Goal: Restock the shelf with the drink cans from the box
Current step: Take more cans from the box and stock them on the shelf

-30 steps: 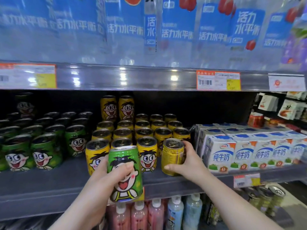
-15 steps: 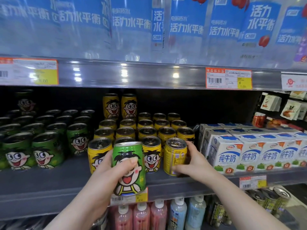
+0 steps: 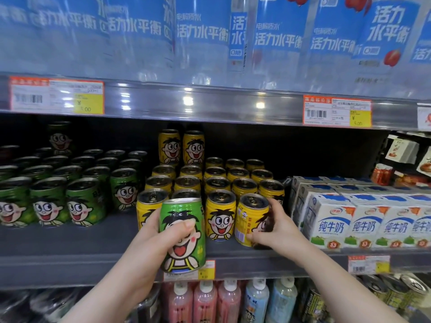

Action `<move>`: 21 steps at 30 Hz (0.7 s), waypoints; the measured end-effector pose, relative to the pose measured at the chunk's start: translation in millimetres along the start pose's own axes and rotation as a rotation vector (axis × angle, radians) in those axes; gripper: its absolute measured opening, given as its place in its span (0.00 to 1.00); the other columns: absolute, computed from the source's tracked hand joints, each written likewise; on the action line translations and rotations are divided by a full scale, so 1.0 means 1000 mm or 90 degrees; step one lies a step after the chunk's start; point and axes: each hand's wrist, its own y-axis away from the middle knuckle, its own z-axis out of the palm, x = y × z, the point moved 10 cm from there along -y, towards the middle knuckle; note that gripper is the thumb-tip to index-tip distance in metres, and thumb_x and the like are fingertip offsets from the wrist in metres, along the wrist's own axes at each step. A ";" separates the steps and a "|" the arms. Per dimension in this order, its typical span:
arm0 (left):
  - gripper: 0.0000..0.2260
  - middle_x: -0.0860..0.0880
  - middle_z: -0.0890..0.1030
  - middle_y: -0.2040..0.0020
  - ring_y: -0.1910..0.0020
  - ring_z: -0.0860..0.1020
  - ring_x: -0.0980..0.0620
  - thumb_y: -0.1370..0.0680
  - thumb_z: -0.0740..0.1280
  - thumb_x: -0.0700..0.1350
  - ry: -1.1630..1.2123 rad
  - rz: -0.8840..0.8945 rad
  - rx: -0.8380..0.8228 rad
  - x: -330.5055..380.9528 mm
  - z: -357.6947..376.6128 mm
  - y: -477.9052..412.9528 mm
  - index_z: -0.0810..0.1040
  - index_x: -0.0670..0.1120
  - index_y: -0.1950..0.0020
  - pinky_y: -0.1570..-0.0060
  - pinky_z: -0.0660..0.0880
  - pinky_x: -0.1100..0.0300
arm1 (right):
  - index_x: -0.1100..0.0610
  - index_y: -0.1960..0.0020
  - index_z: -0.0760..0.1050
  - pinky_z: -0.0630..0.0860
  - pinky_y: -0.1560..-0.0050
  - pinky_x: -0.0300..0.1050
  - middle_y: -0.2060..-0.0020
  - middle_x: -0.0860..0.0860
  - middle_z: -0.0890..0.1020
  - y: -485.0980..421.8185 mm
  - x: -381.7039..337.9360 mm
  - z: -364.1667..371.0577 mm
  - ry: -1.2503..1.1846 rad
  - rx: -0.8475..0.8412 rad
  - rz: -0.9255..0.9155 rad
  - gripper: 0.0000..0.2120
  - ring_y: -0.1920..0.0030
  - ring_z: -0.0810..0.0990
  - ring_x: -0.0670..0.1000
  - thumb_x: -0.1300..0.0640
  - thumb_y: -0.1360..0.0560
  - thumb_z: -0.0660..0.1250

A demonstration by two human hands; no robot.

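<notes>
Left hand (image 3: 149, 243): grips green can (image 3: 183, 234); fingers behind it hidden.
Right hand (image 3: 272, 229): grips yellow can (image 3: 250, 217) on shelf (image 3: 70, 243); palm covers its face.

The green can (image 3: 183, 231), gripped by the left hand (image 3: 151, 243), covers most of the rear yellow can (image 3: 185, 193) and part of the lower price label (image 3: 206, 269). The right hand (image 3: 275, 227) grips the tilted yellow can (image 3: 250, 220), which hides its fingertips. The upper-shelf bottles (image 3: 203, 31) are blurred and cut off by the top edge. The print on the upper price label (image 3: 337, 111) is too small to read. The milk cartons (image 3: 331, 220) run off the right edge. The lower-shelf bottles (image 3: 205, 301) run off the bottom edge.
</notes>
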 end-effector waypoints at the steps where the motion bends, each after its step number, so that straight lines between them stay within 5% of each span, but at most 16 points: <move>1: 0.27 0.46 0.86 0.52 0.55 0.85 0.46 0.42 0.75 0.49 -0.002 -0.001 0.006 -0.001 -0.001 0.001 0.76 0.51 0.44 0.64 0.81 0.57 | 0.47 0.31 0.57 0.71 0.44 0.36 0.40 0.46 0.74 0.000 0.000 -0.003 0.009 0.025 -0.002 0.44 0.44 0.74 0.44 0.56 0.38 0.79; 3: 0.28 0.46 0.86 0.52 0.55 0.85 0.46 0.43 0.75 0.50 -0.007 -0.001 0.009 -0.003 -0.003 0.002 0.76 0.52 0.43 0.61 0.80 0.55 | 0.46 0.31 0.58 0.72 0.39 0.44 0.39 0.47 0.73 -0.001 0.004 -0.002 0.023 0.039 0.000 0.46 0.40 0.74 0.47 0.51 0.42 0.80; 6: 0.31 0.47 0.86 0.52 0.55 0.85 0.47 0.45 0.75 0.52 -0.013 -0.003 0.012 -0.005 -0.003 0.005 0.76 0.52 0.43 0.59 0.79 0.54 | 0.44 0.32 0.55 0.71 0.53 0.26 0.44 0.43 0.75 0.002 0.000 0.005 0.015 -0.005 -0.006 0.41 0.48 0.75 0.38 0.59 0.35 0.76; 8: 0.32 0.47 0.86 0.52 0.55 0.85 0.47 0.47 0.75 0.54 -0.014 -0.009 0.015 -0.007 -0.003 0.007 0.76 0.52 0.43 0.60 0.79 0.54 | 0.45 0.31 0.56 0.69 0.59 0.23 0.46 0.42 0.75 0.004 -0.003 0.000 0.010 0.010 -0.014 0.41 0.51 0.74 0.37 0.61 0.34 0.76; 12: 0.25 0.47 0.86 0.52 0.56 0.85 0.47 0.39 0.73 0.49 -0.009 -0.012 0.029 -0.009 -0.003 0.009 0.76 0.51 0.43 0.62 0.80 0.56 | 0.43 0.34 0.58 0.68 0.44 0.37 0.44 0.43 0.75 0.005 -0.008 0.000 0.028 0.023 -0.024 0.41 0.42 0.74 0.46 0.59 0.37 0.79; 21: 0.23 0.47 0.86 0.53 0.58 0.85 0.50 0.37 0.71 0.47 0.018 0.000 0.038 -0.007 0.000 0.023 0.76 0.50 0.42 0.67 0.79 0.62 | 0.47 0.26 0.51 0.68 0.36 0.45 0.41 0.45 0.71 0.003 -0.008 0.003 0.065 0.024 -0.013 0.49 0.38 0.71 0.48 0.58 0.36 0.78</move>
